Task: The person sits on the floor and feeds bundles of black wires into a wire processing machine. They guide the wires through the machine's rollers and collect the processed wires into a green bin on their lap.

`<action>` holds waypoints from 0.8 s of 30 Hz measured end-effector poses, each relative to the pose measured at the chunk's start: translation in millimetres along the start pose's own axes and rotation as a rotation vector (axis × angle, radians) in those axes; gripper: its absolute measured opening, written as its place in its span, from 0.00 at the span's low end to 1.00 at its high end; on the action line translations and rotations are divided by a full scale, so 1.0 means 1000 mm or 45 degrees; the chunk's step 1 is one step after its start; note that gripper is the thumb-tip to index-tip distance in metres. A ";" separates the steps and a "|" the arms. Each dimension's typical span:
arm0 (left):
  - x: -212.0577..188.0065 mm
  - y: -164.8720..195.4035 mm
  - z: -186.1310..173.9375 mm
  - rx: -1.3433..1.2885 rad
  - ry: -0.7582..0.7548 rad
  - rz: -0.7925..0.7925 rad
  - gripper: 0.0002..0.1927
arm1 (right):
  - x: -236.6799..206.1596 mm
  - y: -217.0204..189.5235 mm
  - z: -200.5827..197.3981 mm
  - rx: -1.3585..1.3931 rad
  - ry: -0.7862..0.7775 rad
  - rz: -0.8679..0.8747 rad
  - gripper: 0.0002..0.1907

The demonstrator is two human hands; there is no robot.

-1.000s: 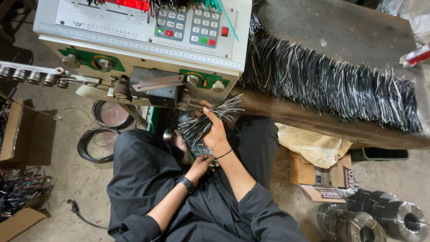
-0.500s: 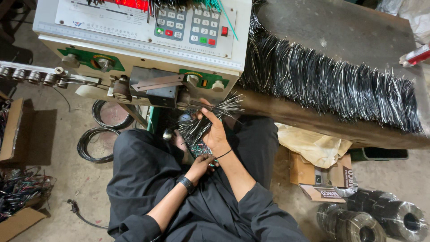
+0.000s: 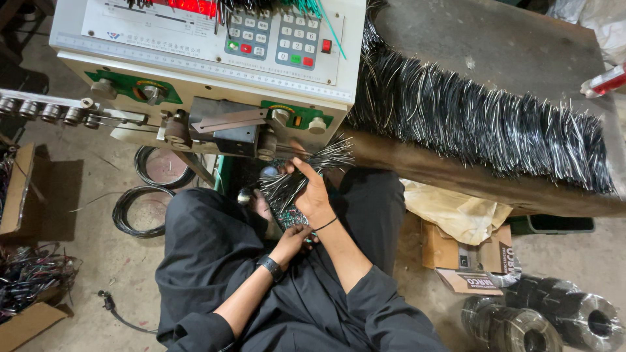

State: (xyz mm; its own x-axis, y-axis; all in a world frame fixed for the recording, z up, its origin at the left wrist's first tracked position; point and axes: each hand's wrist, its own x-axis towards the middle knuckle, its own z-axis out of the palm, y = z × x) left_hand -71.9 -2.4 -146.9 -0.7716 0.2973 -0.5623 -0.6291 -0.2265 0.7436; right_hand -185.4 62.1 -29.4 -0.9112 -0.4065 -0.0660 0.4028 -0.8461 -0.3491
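Right hand (image 3: 314,195) grips cut wires (image 3: 306,175); cardboard box (image 3: 19,313) holds tangled wire (image 3: 29,277).

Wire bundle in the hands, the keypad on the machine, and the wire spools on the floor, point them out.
wire bundle (image 3: 287,186), head view, middle of the fanned strands.
keypad (image 3: 295,47), head view, centre of the button block.
wire spools (image 3: 590,319), head view, top face of the right spool.

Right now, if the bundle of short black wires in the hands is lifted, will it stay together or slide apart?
The bundle of short wires fans out at its free end, so loose pieces would probably slip. Each piece looks thin and straight, likely light and springy. The right hand grips only the middle.
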 end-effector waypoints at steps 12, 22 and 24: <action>-0.002 -0.001 0.004 0.003 -0.005 0.020 0.14 | 0.001 0.001 -0.019 0.049 -0.056 0.044 0.05; -0.008 0.001 0.008 0.013 0.009 -0.012 0.14 | -0.010 -0.005 0.018 -0.092 0.206 -0.053 0.08; -0.006 0.000 0.009 -0.032 0.001 -0.012 0.13 | -0.009 -0.004 0.015 0.004 0.064 -0.060 0.11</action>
State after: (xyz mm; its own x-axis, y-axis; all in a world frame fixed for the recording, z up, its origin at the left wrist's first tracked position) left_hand -66.5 4.3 -140.9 -0.7659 0.2990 -0.5692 -0.6382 -0.2468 0.7292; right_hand -177.4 64.2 -13.6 -0.9325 -0.3481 -0.0965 0.3592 -0.8653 -0.3496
